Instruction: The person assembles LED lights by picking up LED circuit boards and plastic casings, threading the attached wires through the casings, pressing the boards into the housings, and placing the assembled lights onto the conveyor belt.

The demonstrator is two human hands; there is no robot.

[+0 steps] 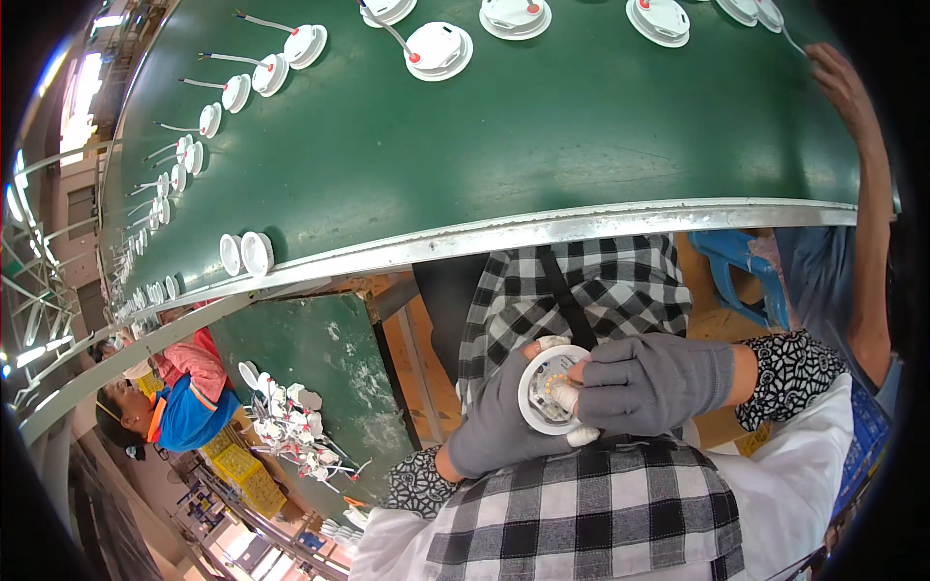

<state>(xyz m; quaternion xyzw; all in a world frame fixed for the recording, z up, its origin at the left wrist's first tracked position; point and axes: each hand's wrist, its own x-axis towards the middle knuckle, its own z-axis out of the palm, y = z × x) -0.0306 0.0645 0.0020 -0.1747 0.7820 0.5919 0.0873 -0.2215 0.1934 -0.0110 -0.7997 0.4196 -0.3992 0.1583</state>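
Both my hands wear grey gloves and meet over my checked apron. My left hand (pixel 492 424) cups a round white lamp housing (pixel 542 389) from below and behind, its open face turned up with a ring of small yellowish parts inside. My right hand (pixel 647 382) comes in from the right, its fingers curled over the housing's rim and a white-tipped finger pressed into the inside. Patterned black-and-white sleeves cover both my forearms.
A wide green conveyor belt (pixel 542 145) with a metal edge carries rows of white round lamps (pixel 438 48), several with wires. Another person's arm (pixel 862 145) reaches onto it at the right. A co-worker (pixel 184 407) sits at the left near a pile of white parts (pixel 291 431). A blue stool (pixel 741 266) stands under the belt.
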